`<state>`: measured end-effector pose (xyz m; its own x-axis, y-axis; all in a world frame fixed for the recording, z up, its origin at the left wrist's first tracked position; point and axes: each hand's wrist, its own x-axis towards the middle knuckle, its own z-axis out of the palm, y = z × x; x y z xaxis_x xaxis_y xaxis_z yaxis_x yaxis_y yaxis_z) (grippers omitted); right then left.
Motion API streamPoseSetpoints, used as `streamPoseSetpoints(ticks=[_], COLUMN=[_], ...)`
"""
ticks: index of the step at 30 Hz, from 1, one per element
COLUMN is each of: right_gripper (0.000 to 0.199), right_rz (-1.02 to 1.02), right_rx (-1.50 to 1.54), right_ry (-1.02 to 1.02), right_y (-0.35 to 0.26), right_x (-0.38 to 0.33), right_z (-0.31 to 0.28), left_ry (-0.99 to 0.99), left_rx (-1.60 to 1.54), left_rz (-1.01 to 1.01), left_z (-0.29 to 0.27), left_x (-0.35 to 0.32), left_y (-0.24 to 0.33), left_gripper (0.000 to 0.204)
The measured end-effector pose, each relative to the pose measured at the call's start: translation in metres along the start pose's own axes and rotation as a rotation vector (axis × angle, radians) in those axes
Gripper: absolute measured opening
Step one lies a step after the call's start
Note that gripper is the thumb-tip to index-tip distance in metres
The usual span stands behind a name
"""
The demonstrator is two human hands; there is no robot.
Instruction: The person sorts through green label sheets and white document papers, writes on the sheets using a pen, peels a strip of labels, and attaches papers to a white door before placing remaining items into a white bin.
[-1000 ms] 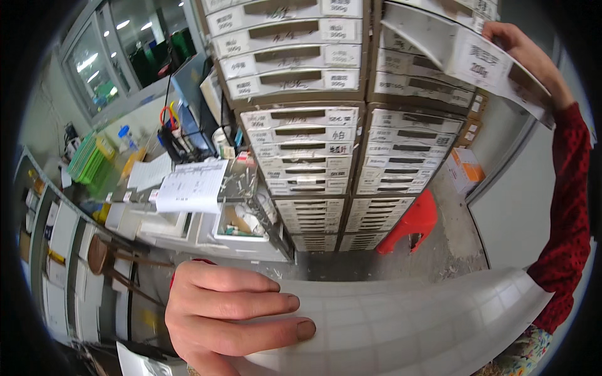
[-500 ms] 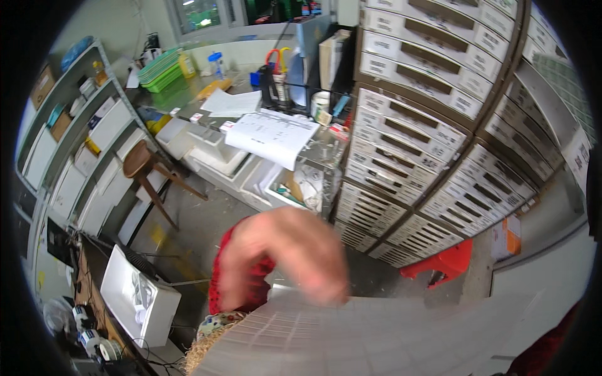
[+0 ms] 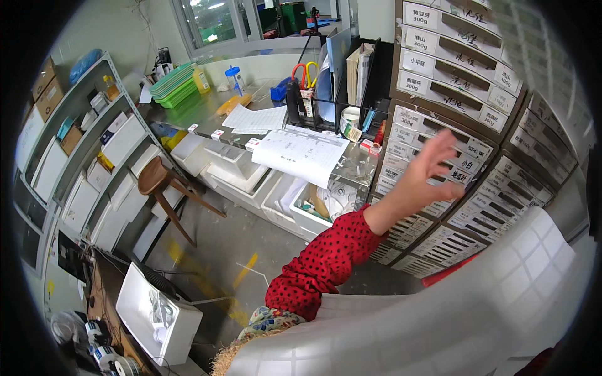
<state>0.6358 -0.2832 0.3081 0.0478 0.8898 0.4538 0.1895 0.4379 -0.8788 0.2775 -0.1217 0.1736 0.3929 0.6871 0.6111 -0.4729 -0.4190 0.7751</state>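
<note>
While looking down through the head camera, shows a left hand (image 3: 433, 166) raised against the drawer cabinet (image 3: 476, 119), fingers spread wide and gripping nothing, tips at or just before the labelled drawer fronts. Shows no right hand. Shows a large white gridded sheet (image 3: 451, 313) curling below the cabinet and a wooden stool (image 3: 157, 178) well left of it. Probably best to settle the fingers on one handle and keep the sheet clear.

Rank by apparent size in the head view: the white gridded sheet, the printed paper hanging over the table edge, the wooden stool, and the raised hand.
1. White gridded sheet, largest, though nearest the camera.
2. Printed paper.
3. Wooden stool and raised hand look similar; no firm ranking.
</note>
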Motion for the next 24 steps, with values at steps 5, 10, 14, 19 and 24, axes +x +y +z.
streamPoseSetpoints(ticks=[5,10,14,19,24], right_gripper=[0.050,0.053,0.056,0.060,0.061], right_rz=[0.101,0.184,0.242,0.329,0.282], right_rx=[0.148,0.288,0.385,0.496,0.319], right_ry=[-0.006,-0.020,-0.038,-0.041,-0.148], right_y=[0.029,0.053,0.065,0.077,0.137], right_x=[0.005,0.019,0.028,0.032,0.018], right_z=[0.037,0.062,0.079,0.104,0.100], left_ry=[0.062,0.008,0.061,0.224,0.392], left_rx=[-0.280,-0.368,-0.355,-0.354,-0.083], left_rz=[0.104,-0.140,-0.248,-0.319,-0.447], left_z=[-0.032,-0.043,-0.047,-0.058,-0.085], left_x=[-0.011,-0.051,-0.086,-0.100,-0.114], left_y=[0.008,0.011,-0.008,-0.019,-0.024], left_gripper=[0.097,0.056,0.031,0.024,0.023])
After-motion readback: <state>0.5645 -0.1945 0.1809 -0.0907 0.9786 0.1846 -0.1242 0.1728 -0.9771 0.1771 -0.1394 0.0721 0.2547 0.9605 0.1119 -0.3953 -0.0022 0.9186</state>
